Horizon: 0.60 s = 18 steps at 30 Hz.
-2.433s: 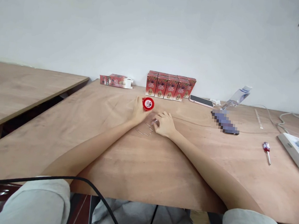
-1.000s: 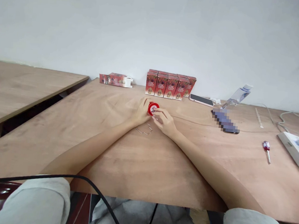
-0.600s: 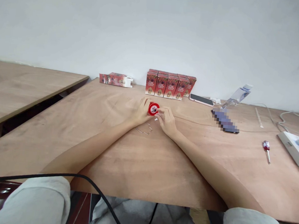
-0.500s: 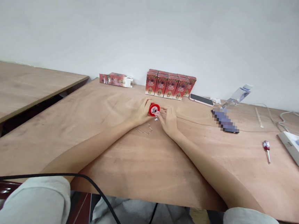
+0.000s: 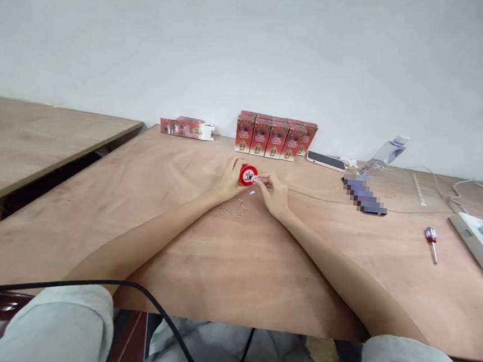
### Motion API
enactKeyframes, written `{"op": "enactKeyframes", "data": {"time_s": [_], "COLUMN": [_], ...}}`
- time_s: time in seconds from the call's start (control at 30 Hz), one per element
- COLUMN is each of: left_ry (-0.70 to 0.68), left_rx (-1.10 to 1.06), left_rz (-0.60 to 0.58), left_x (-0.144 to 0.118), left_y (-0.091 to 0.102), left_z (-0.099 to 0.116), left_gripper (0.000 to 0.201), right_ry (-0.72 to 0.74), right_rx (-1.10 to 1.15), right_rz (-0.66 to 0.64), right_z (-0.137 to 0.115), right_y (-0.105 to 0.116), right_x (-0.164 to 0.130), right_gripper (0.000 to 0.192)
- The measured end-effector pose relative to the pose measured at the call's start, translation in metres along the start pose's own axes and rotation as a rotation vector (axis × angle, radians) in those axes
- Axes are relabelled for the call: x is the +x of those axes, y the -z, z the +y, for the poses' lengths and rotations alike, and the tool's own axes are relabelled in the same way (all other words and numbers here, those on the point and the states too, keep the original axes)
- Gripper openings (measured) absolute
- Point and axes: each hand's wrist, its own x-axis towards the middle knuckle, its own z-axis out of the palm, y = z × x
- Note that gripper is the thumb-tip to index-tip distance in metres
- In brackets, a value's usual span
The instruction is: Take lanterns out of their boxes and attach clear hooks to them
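My left hand (image 5: 228, 183) is wrapped around a small red round object (image 5: 242, 174). Its pale, circular underside faces me, with dark parts visible inside; I cannot tell exactly what it is. Thumb and finger of my right hand (image 5: 275, 196) pinch together at the right edge of that underside, on something small and pale that I cannot make out. A tiny white piece (image 5: 252, 192) lies on the table just below. Closer to me, several thin metal pieces (image 5: 233, 214), perhaps screws, form a loose zigzag on the wood.
Red printed boxes (image 5: 269, 138) stand by the wall, and an opened box (image 5: 187, 128) lies to their left. Rightward are a phone (image 5: 326, 161), a blurred dark device (image 5: 365, 196), a tilted clear bottle (image 5: 383, 155), a screwdriver (image 5: 430, 237) and a white power strip (image 5: 478, 247).
My right fingertips have moved slightly up and closed into a pinch at the red object's edge. The red object has shifted a little up and left in my left hand.
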Motion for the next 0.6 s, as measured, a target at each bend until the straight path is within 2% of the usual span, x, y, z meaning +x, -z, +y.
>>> {"op": "enactKeyframes", "data": {"time_s": [0.13,0.27,0.37,0.6], "left_ry": [-0.032,-0.080,-0.104,-0.054], "left_rx": [0.004,0.015,0.028,0.002], "left_rz": [-0.007,-0.043,-0.064,-0.074], "left_x": [-0.0005,-0.0017,-0.0021,-0.0020], "left_y": [0.0001,-0.0006,-0.0019,-0.0032], "left_z": [0.0005,0.0020,0.0020,0.0004], "left_gripper": [0.042,0.039,0.040,0.041], "right_ry": [0.204,0.388,0.421,0.461], "right_rx": [-0.063,-0.199,-0.243,-0.268], "right_rz": [0.040,0.080,0.055,0.024], "right_z": [-0.0040,-0.0047,-0.0037,-0.0055], "right_y": [0.0009,0.0029,0.0026,0.0012], "right_x": [-0.0014,-0.0016,-0.0018,-0.0013], "right_gripper": [0.021,0.029,0.033,0.019]}}
